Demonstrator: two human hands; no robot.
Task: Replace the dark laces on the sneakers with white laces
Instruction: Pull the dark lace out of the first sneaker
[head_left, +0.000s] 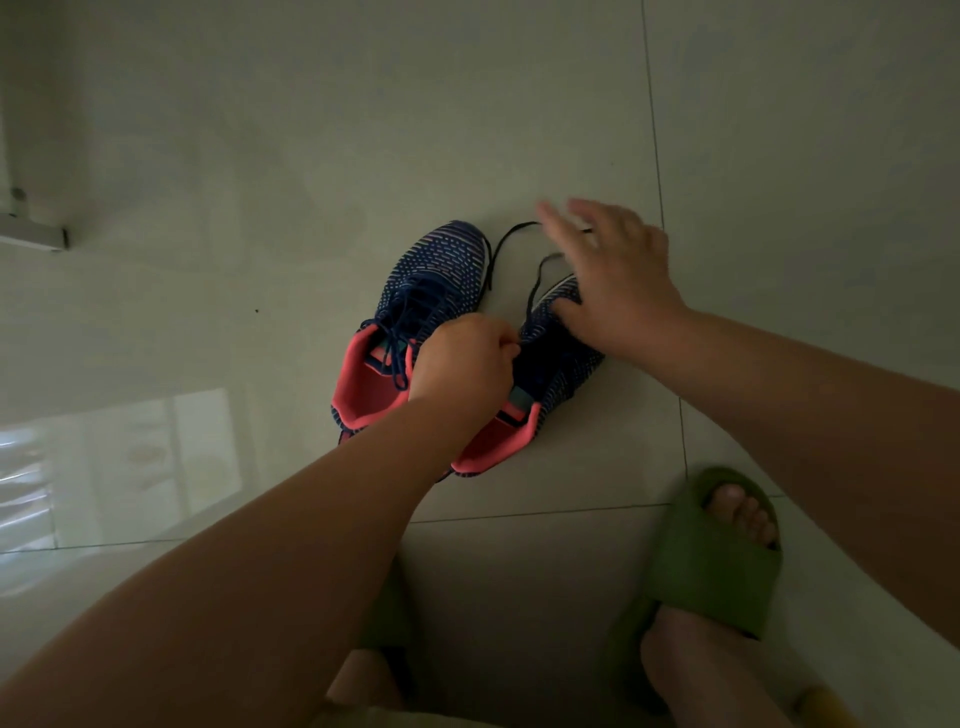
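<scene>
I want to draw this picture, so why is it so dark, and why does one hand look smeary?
Head view: the room is dim, so the floor looks grey-green; the right hand is blurred at its fingers, likely from moving; the left hand looks sharper; pale glare shines on the floor at the left edge.

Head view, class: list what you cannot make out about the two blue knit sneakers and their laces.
- Right blue knit sneaker: its eyelets, covered by the left hand.
- Loose dark lace: its far end, behind the blurred right hand.
- White laces: none in view.
</scene>
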